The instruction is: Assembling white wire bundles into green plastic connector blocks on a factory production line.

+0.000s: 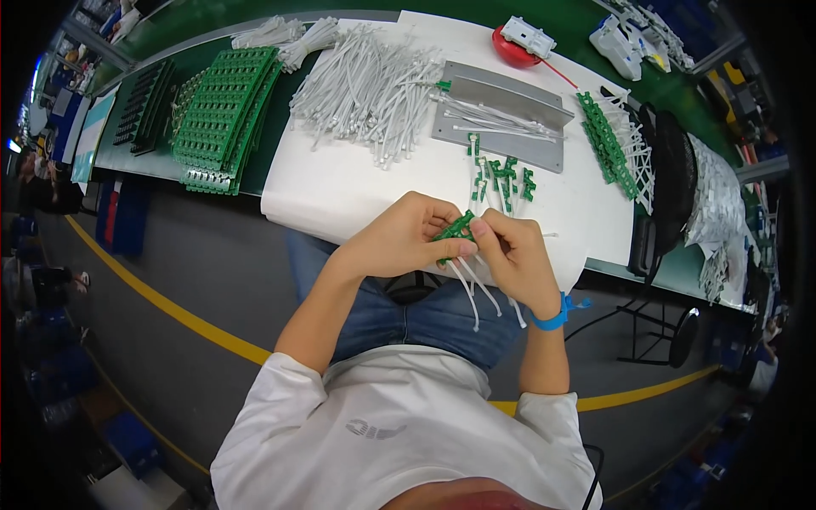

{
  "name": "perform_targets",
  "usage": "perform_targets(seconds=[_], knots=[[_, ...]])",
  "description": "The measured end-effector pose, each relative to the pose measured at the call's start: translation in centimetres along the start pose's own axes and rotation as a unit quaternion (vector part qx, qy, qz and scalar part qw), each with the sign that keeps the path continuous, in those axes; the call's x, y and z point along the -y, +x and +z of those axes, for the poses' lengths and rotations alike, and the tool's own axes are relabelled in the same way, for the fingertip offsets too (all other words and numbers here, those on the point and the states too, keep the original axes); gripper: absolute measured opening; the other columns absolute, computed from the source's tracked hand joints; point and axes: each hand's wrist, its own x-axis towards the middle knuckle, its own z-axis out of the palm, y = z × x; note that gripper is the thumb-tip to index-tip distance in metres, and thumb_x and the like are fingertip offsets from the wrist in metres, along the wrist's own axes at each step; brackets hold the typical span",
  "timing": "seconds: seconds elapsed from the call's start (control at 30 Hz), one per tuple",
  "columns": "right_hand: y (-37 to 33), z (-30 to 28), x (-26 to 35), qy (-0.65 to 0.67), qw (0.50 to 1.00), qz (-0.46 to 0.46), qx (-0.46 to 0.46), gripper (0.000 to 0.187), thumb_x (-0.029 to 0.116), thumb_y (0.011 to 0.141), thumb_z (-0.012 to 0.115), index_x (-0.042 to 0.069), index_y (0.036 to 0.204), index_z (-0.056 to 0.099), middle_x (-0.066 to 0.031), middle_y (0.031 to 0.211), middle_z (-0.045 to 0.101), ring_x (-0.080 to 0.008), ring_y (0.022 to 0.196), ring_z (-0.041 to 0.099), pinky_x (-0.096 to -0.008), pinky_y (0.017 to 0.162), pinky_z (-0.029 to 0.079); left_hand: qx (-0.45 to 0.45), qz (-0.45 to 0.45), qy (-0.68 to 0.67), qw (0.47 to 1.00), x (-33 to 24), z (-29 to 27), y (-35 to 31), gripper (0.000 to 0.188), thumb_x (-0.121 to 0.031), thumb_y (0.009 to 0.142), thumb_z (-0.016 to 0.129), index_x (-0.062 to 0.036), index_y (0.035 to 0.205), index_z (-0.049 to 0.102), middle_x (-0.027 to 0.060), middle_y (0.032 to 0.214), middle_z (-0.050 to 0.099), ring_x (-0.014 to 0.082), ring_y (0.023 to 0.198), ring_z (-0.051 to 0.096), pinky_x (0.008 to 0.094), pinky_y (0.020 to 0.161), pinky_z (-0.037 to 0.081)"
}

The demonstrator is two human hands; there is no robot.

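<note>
Near the table's front edge, my left hand (398, 238) is closed on a small green circuit board strip (457, 228). My right hand (515, 257) pinches the strip's right end between thumb and fingers. Several thin white leads (481, 293) hang from below it toward my lap; their tips look thicker. My fingers hide part of the strip. Just beyond my hands lie several small green boards (503, 180) with white leads attached. Behind them a grey metal angle plate (510, 100) carries a few loose white leads.
A large heap of white leads (365, 93) covers the table's back left. Stacked green board panels (223, 115) stand farther left. To the right sit a row of joined green boards (607, 149), a black bag (667, 170) and a red round dish (513, 49) under a white device.
</note>
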Motion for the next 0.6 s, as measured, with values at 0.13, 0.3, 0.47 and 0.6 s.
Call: perform_targets(seconds=[0.13,0.3,0.47,0.6], knots=[[-0.2,0.1,-1.0,0.031,0.999,0.003,-0.021,0.027,0.015,0.097,0.053,-0.002,0.075,0.055,-0.009,0.053,0.041,-0.0133,0.046,0.036,-0.0292,0.045,0.03,0.018,-0.013,-0.02,1.0,0.8,-0.6,0.2,0.012,-0.007,0.089,0.068,0.0038,0.092,0.063,0.0029,0.079,0.064,0.0061,0.07,0.059,0.0222,0.063,0.051],[-0.1,0.0,-1.5,0.216,0.976,0.034,0.001,0.036,0.023,0.101,0.05,0.0,0.074,0.055,0.0001,0.056,0.044,-0.0057,0.053,0.038,-0.0248,0.049,0.03,0.011,0.061,-0.042,0.997,1.2,0.4,0.7,0.01,-0.007,0.09,0.067,0.0024,0.091,0.063,0.0026,0.078,0.064,0.007,0.07,0.06,0.0228,0.065,0.051],[-0.3,-0.1,-1.2,0.304,0.945,0.114,-0.046,0.041,0.028,0.102,0.05,0.005,0.069,0.051,0.0039,0.058,0.044,-0.0037,0.054,0.036,-0.0231,0.05,0.028,-0.029,0.088,-0.041,0.995,1.2,0.5,0.7,0.01,-0.008,0.09,0.067,0.0007,0.091,0.062,0.0021,0.078,0.063,0.0068,0.069,0.059,0.0221,0.063,0.05],[1.7,-1.8,-2.7,0.014,0.981,0.065,-0.181,0.04,0.028,0.098,0.057,0.003,0.068,0.05,-0.0007,0.053,0.045,-0.0071,0.049,0.039,-0.0264,0.046,0.03,-0.032,0.025,-0.032,0.999,0.7,0.4,1.0,0.012,-0.008,0.091,0.066,0.0013,0.098,0.063,0.0025,0.085,0.065,0.0065,0.073,0.058,0.0209,0.064,0.047]])
